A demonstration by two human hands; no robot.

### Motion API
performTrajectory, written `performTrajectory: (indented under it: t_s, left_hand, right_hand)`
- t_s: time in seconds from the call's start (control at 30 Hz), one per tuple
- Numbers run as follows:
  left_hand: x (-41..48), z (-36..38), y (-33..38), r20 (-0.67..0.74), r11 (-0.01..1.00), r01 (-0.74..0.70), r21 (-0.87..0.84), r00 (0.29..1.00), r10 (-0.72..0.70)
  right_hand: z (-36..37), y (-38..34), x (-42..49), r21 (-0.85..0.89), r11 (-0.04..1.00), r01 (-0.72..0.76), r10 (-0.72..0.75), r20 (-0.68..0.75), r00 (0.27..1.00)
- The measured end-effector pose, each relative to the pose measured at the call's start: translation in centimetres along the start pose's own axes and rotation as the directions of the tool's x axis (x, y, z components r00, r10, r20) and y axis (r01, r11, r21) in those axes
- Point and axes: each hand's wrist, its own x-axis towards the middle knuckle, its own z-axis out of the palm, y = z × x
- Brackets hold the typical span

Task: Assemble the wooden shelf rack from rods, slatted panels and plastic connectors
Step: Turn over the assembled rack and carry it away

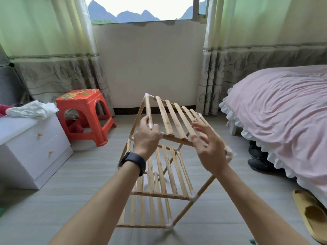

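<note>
Two hands meet the rack (pixel 160 193) at frame centre. The left hand (pixel 146 138) curls round the left edge of the top slatted panel (pixel 177 119). The right hand (pixel 210 152), fingers spread, is at the near right corner, contact unclear. Floor (pixel 70 200) lies lower left; the bed (pixel 283 112) crowds the right.

Pale wood rack (pixel 169 124) with white connectors (pixel 193 198); orange stool (pixel 85 112) at nine o'clock, pink bed (pixel 283 110) at three, leaf-patterned grey-green curtains (pixel 53 71).
</note>
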Motion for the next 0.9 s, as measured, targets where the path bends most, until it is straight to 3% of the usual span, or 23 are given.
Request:
performTrajectory:
  t_s: [0.07,0.1,0.13,0.2,0.23,0.33,0.43,0.57,0.73,0.9]
  left_hand:
    - [-0.1,-1.0,-0.8,-0.053,1.000,-0.003,0.023,0.999,0.004]
    - [-0.3,-1.8,-1.5,-0.069,1.000,0.003,0.018,0.998,-0.002]
    - [-0.3,-2.7,-2.2,-0.085,1.000,0.011,-0.006,0.996,-0.011]
    - [0.0,-4.9,-3.8,-0.108,0.997,0.034,-0.076,0.993,-0.042]
    - [0.2,-5.9,-4.6,-0.117,0.994,0.048,-0.101,0.991,-0.059]
    - [0.6,-8.4,-7.1,-0.183,0.984,0.093,-0.152,0.976,-0.121]
    - [-0.3,-9.4,-9.6,-0.291,0.985,0.113,-0.128,0.945,-0.146]
    - [-1.8,-10.0,-12.2,-0.391,0.980,0.137,-0.146,0.902,-0.184]
    - [-2.0,-10.7,-14.9,-0.379,0.964,0.163,-0.210,0.896,-0.234]
    - [-4.2,-9.5,-15.4,-0.343,0.972,0.139,-0.189,0.918,-0.198]
  right_hand:
    - [-0.4,2.4,-1.2,-0.040,0.986,-0.161,0.141,-0.316,0.938]
    - [-0.6,3.8,-2.0,-0.023,0.954,-0.299,0.271,-0.364,0.891]
    - [-0.7,5.3,-2.9,0.004,0.906,-0.422,0.402,-0.320,0.858]
    - [-0.1,7.5,-4.5,0.089,0.838,-0.538,0.544,-0.077,0.835]
    - [0.5,8.2,-5.1,0.128,0.828,-0.546,0.549,0.016,0.836]
    - [2.7,9.2,-5.4,0.167,0.828,-0.535,0.530,0.081,0.844]
    - [5.1,8.8,-5.1,0.051,0.838,-0.543,0.537,0.098,0.838]
    - [7.0,8.5,-4.8,0.021,0.891,-0.453,0.452,0.049,0.891]
    - [7.8,9.3,-5.2,-0.004,0.931,-0.364,0.364,0.033,0.931]
    - [8.0,12.3,-7.9,-0.054,0.887,-0.458,0.461,0.113,0.880]
